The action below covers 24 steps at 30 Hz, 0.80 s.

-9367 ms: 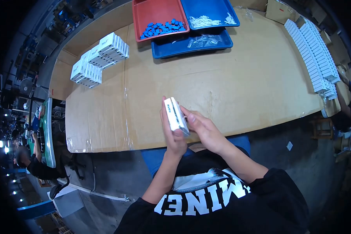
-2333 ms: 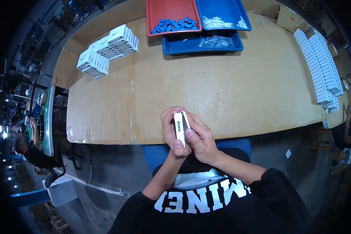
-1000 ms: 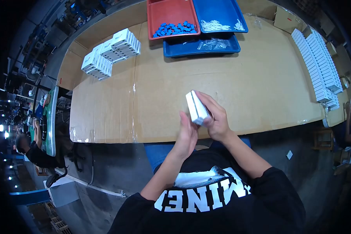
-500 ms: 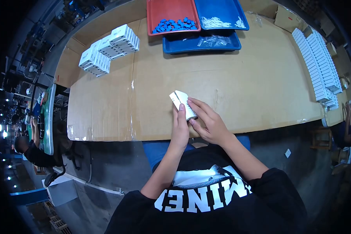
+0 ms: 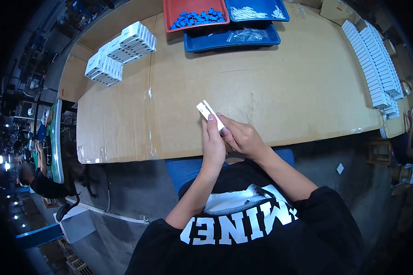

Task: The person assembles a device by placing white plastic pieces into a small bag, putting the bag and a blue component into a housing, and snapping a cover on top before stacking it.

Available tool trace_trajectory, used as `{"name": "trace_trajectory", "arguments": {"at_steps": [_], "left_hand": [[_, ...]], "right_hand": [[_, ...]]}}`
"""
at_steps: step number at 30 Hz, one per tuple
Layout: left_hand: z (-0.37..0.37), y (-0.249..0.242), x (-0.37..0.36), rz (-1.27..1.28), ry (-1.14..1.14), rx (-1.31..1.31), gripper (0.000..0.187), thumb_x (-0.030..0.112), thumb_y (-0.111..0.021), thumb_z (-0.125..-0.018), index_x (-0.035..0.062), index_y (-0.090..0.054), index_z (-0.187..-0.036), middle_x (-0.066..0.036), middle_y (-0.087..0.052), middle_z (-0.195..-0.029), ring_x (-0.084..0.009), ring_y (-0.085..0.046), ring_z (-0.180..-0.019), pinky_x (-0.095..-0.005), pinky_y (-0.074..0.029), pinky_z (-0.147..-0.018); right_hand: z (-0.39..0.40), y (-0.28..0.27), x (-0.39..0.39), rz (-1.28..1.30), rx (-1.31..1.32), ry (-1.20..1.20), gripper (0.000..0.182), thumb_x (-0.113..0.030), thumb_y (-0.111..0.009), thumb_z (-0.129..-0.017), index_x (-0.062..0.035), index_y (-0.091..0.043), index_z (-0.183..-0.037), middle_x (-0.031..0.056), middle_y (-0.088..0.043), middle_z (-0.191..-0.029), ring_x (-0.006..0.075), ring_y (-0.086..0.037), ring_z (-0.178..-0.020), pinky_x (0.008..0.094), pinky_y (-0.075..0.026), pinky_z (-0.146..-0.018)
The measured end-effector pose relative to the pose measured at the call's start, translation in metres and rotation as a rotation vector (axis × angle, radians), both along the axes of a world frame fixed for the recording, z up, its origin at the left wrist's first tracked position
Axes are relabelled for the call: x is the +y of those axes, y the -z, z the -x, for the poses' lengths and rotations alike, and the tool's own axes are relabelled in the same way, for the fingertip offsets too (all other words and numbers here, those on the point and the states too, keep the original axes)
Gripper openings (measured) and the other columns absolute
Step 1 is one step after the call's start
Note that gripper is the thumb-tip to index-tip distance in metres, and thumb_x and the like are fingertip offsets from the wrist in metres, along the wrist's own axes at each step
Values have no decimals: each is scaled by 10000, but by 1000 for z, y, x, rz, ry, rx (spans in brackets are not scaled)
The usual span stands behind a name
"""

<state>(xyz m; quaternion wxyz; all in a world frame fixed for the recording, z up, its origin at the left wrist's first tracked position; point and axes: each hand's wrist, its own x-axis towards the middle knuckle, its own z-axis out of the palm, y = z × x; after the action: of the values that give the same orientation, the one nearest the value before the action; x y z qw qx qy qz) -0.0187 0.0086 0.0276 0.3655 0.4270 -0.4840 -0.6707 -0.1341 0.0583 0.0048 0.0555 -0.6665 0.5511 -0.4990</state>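
A small white plastic housing [image 5: 209,112] is held between both hands above the near part of the cardboard-covered table. My left hand [image 5: 213,140] grips it from the left, the thumb lying along its top side. From the right, my right hand [image 5: 244,138] closes round its lower end, fingers behind and thumb in front. A dark slot runs along the piece's upper end. Its lower part is covered by my fingers.
A red tray [image 5: 169,23] of blue parts and a blue tray [image 5: 283,13] of white pieces sit above a lower blue tray [image 5: 206,44] with clear bags. White housings [image 5: 132,43] are stacked at left, long rows [image 5: 369,64] at right. Co-worker [image 5: 43,176] at far left.
The white housing has been turned in my hands, so a narrow side now faces up where a broad face showed before. The camera view has shifted slightly.
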Motion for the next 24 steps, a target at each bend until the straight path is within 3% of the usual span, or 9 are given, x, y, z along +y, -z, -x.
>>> {"name": "trace_trajectory", "arguments": {"at_steps": [10, 13, 15, 17, 18, 19, 21, 22, 24], "left_hand": [[-6, 10, 2, -31, 6, 31, 439, 377, -322, -1127, 12, -515, -1272, -66, -569, -1039, -143, -550, -969, -307, -469, -864], [-4, 17, -8, -24, -13, 110, 459, 425, -371, -1109, 26, -524, -1276, -63, -585, -1102, -144, -572, -1019, -313, -481, -901], [-8, 15, -15, -43, -29, 181, 489, 473, -421, -1092, 37, -528, -1287, -58, -592, -1157, -142, -588, -1053, -315, -493, -921], [-15, 9, -23, -9, 49, 217, 558, 415, -420, -1085, 19, -420, -1478, -107, -566, -1314, -183, -571, -1222, -348, -471, -1036], [-16, 2, -27, 124, 90, 182, 760, 366, -569, -1002, 36, -255, -1611, -163, -501, -1441, -239, -518, -1334, -392, -419, -1125], [-16, -6, -26, 128, 93, 184, 760, 366, -569, -1002, 36, -255, -1611, -163, -501, -1441, -239, -518, -1334, -392, -419, -1125], [-15, -18, -23, 535, 170, 54, 982, 154, -672, -829, 47, -148, -1652, -201, -451, -1480, -291, -469, -1377, -410, -337, -1198], [-18, -17, -26, 550, 218, -11, 1086, 130, -736, -734, 41, -156, -1648, -228, -412, -1541, -345, -420, -1442, -457, -273, -1243], [-20, -13, -31, 612, 313, -43, 1083, 161, -747, -744, 49, -162, -1649, -209, -393, -1573, -338, -402, -1464, -456, -278, -1241]], "right_hand": [[-5, 9, 4, 42, 44, 50, 379, -97, -598, -1000, 110, -592, -1317, 219, -734, -982, 325, -727, -713, 392, -591, -611], [-3, -1, 0, 12, -7, 29, 384, -118, -589, -1015, 89, -593, -1338, 248, -722, -1042, 352, -732, -783, 413, -605, -692], [-1, -13, -3, -66, -159, -34, 403, -184, -577, -1044, 43, -593, -1377, 274, -693, -1173, 344, -726, -983, 411, -591, -866], [10, -20, -1, -154, -295, -104, 428, -239, -540, -1071, 34, -583, -1398, 242, -648, -1304, 311, -682, -1114, 399, -542, -966], [15, -23, 0, -246, -435, -174, 458, -293, -503, -1099, 25, -573, -1420, 210, -603, -1434, 278, -639, -1244, 387, -493, -1066], [18, -25, 1, -241, -433, -173, 458, -293, -503, -1099, 25, -573, -1420, 210, -603, -1434, 278, -639, -1244, 387, -493, -1066], [21, -31, 4, -529, -946, -136, 468, -318, -569, -1081, -18, -573, -1439, 164, -674, -1264, 219, -630, -1199, 346, -512, -1023], [22, -37, 5, -558, -1074, -183, 482, -324, -575, -1082, -10, -556, -1447, 129, -660, -1250, 192, -630, -1164, 334, -514, -1019], [24, -52, 7, -581, -1075, -201, 495, -299, -611, -1063, -5, -538, -1454, 132, -647, -1274, 188, -631, -1161, 335, -514, -1023]]}}
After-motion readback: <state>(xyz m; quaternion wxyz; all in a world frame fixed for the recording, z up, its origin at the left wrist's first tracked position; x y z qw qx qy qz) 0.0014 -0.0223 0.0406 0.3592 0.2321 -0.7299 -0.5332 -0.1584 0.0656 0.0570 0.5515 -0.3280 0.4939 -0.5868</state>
